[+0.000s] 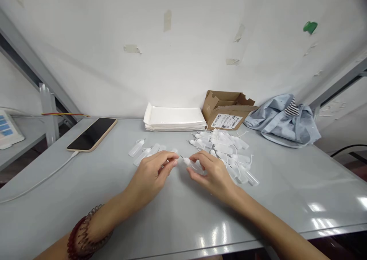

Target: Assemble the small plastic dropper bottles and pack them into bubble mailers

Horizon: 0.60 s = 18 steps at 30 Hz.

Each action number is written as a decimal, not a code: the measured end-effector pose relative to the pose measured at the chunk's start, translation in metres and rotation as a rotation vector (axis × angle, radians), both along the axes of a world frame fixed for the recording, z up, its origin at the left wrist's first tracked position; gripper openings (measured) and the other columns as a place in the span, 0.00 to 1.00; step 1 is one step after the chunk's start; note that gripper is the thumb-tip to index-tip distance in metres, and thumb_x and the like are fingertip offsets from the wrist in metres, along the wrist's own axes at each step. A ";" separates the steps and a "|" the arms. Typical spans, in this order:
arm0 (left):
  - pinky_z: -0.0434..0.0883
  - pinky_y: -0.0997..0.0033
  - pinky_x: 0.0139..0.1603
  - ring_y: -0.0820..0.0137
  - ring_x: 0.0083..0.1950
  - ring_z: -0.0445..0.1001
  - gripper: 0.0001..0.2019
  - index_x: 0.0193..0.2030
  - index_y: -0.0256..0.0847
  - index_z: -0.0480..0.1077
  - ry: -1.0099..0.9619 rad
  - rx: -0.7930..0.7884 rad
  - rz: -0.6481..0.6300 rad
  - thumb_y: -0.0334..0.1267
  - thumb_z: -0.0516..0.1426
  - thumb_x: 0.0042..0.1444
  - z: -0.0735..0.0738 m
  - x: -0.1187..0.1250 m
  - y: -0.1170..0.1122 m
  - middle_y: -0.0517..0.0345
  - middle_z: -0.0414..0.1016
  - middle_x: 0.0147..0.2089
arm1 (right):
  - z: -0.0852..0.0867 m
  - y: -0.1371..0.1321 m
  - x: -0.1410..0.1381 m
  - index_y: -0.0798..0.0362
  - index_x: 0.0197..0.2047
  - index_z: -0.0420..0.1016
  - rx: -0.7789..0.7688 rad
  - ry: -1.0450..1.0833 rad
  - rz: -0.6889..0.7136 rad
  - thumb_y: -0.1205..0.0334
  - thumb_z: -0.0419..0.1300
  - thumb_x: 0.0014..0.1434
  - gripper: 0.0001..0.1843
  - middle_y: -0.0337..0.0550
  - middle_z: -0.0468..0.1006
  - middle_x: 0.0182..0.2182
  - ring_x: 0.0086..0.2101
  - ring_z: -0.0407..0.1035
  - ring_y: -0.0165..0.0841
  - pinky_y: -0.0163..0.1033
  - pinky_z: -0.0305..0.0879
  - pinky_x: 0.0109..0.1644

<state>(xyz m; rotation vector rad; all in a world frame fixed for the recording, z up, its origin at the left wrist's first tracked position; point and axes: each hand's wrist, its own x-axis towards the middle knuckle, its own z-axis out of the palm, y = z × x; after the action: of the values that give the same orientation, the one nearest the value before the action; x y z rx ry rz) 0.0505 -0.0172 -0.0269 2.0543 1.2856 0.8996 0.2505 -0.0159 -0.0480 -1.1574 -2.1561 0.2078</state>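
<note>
My right hand (210, 170) grips a small clear needle-tip bottle (196, 167) between thumb and fingers, its thin metal needle pointing left. Just left of that needle, my left hand (155, 168) is closed in a pinch. What lies between its fingertips is too small to make out. Beyond my right hand spreads a pile of similar needle-tip bottles (229, 145), some with thin white straps and caps. A smaller group of these bottles (137, 148) lies behind my left hand, which partly hides it.
Against the wall are a stack of white trays (174, 116) and an open cardboard box (226, 112). Blue cloth (283, 122) lies to the right. At left, a phone (92, 134) rests with a white cable (43, 181) running off the grey table (286, 187).
</note>
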 end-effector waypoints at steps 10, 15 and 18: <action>0.66 0.74 0.30 0.72 0.30 0.70 0.10 0.36 0.42 0.69 -0.029 -0.133 0.023 0.39 0.48 0.62 0.004 0.000 -0.001 0.61 0.72 0.31 | 0.006 -0.006 -0.001 0.54 0.40 0.69 0.063 0.067 0.113 0.65 0.55 0.58 0.06 0.45 0.74 0.31 0.28 0.67 0.30 0.33 0.63 0.28; 0.67 0.74 0.31 0.73 0.30 0.70 0.11 0.35 0.42 0.70 -0.105 -0.236 -0.029 0.41 0.49 0.61 0.009 -0.001 -0.002 0.61 0.72 0.30 | 0.012 -0.008 -0.003 0.53 0.40 0.70 0.021 0.110 0.153 0.66 0.53 0.58 0.07 0.42 0.72 0.29 0.28 0.65 0.29 0.34 0.62 0.29; 0.66 0.74 0.31 0.73 0.30 0.69 0.12 0.35 0.41 0.70 -0.155 -0.281 -0.081 0.42 0.49 0.61 0.011 -0.001 -0.002 0.61 0.72 0.30 | 0.015 -0.009 -0.003 0.54 0.40 0.70 0.008 0.159 0.170 0.67 0.53 0.58 0.07 0.41 0.71 0.28 0.27 0.65 0.29 0.34 0.62 0.29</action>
<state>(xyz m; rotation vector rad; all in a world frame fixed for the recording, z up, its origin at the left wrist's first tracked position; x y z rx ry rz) 0.0492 -0.0191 -0.0163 1.7699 1.1650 0.7761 0.2472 -0.0254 -0.0329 -0.9212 -2.1115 0.3537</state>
